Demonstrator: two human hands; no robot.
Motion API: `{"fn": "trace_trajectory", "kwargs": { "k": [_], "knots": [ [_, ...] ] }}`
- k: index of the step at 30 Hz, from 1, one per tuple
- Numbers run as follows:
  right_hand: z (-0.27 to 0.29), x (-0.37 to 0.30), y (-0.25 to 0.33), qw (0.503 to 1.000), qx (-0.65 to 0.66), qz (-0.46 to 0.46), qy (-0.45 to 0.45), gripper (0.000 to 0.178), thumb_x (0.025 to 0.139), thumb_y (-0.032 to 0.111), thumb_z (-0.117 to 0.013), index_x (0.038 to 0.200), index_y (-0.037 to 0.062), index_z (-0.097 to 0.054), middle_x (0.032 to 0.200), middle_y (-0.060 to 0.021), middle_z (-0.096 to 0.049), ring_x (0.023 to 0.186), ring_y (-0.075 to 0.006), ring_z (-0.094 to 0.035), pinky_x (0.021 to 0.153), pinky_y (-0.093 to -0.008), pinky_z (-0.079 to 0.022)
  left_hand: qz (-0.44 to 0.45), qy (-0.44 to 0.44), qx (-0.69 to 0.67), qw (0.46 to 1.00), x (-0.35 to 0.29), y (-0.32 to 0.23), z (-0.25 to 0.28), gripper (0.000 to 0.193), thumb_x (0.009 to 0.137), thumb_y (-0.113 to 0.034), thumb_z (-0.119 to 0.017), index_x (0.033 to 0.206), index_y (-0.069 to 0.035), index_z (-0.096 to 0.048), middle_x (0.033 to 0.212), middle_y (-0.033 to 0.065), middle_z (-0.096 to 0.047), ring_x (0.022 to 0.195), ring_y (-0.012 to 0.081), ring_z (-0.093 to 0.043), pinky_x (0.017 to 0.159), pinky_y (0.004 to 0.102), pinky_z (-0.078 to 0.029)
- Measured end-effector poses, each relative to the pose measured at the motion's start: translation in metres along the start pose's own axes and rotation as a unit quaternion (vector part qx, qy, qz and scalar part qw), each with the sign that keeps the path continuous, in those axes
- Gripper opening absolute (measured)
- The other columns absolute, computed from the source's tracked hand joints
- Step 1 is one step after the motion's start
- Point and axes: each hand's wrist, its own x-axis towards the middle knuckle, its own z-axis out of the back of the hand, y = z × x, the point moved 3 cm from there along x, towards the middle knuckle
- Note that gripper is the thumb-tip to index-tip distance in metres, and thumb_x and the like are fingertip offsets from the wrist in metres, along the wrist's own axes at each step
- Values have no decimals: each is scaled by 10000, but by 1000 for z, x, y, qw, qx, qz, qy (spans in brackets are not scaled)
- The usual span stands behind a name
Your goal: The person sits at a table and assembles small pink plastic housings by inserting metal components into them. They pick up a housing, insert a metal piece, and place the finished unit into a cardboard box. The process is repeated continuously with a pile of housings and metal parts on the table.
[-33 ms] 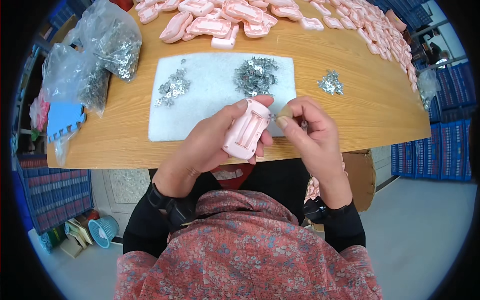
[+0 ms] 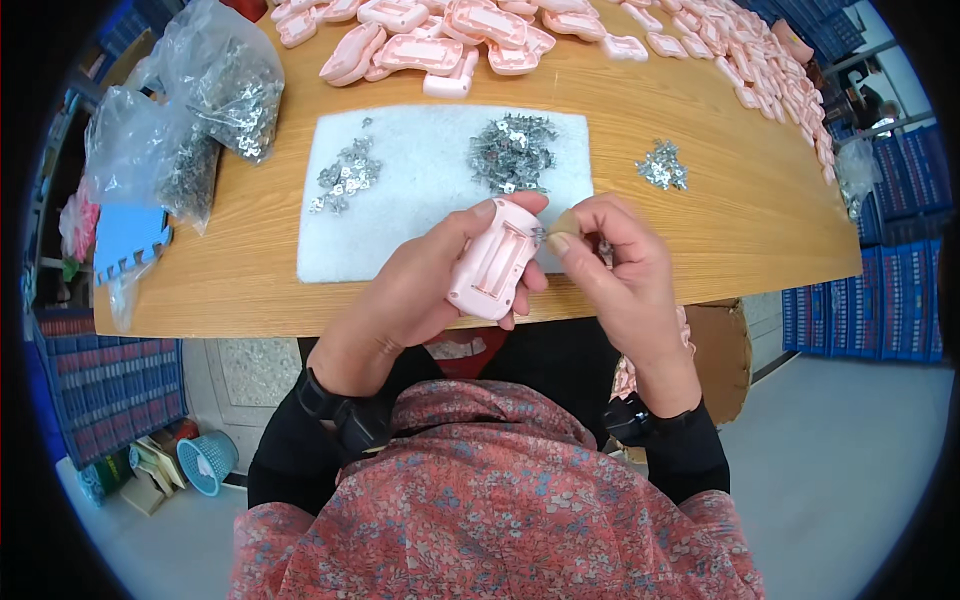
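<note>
In my left hand [image 2: 405, 280] is a pink plastic housing [image 2: 493, 262], tilted, its long battery slot facing up. The thumb lies along its upper left edge and the fingers curl beneath. My right hand [image 2: 628, 265] pinches a small metal contact piece [image 2: 539, 235] at the housing's upper right end; a yellowish cover shows on a fingertip. Beyond the hands lies a white foam mat [image 2: 425, 225]. On it are a dense heap of metal pieces [image 2: 512, 152] and a looser heap of flat metal plates [image 2: 348, 176].
More metal plates [image 2: 662, 165] lie on the wooden table [image 2: 740, 235] at the right. Many pink housings [image 2: 440, 45] are piled along the far side. Plastic bags of metal parts [image 2: 235, 95] and a blue foam tile [image 2: 130, 238] sit at the left.
My right hand has shifted very slightly left, bringing the metal contact piece closer over the housing's end. My left hand and the housing stay almost still.
</note>
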Motion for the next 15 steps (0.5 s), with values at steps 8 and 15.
{"fn": "trace_trajectory", "kwargs": {
  "k": [8,15],
  "knots": [
    [-17,8,-5,991,-120,36,-41,119,859,53,-696,946,-18,-659,794,-79,-594,678,-137,-565,627,-275,-468,0,-46,-26,999,4,8,4,510,1075,-337,-191,1463,-57,-367,922,167,-653,755,257,-657,674,387,-567],
    [-17,11,-13,993,-116,-2,-35,126,856,79,-703,911,-20,-648,770,-101,-596,679,-189,-597,632,-303,-488,0,-70,-26,997,5,12,6,508,1061,-371,-229,1414,-61,-420,937,139,-667,758,244,-684,637,381,-588]
  ]
}}
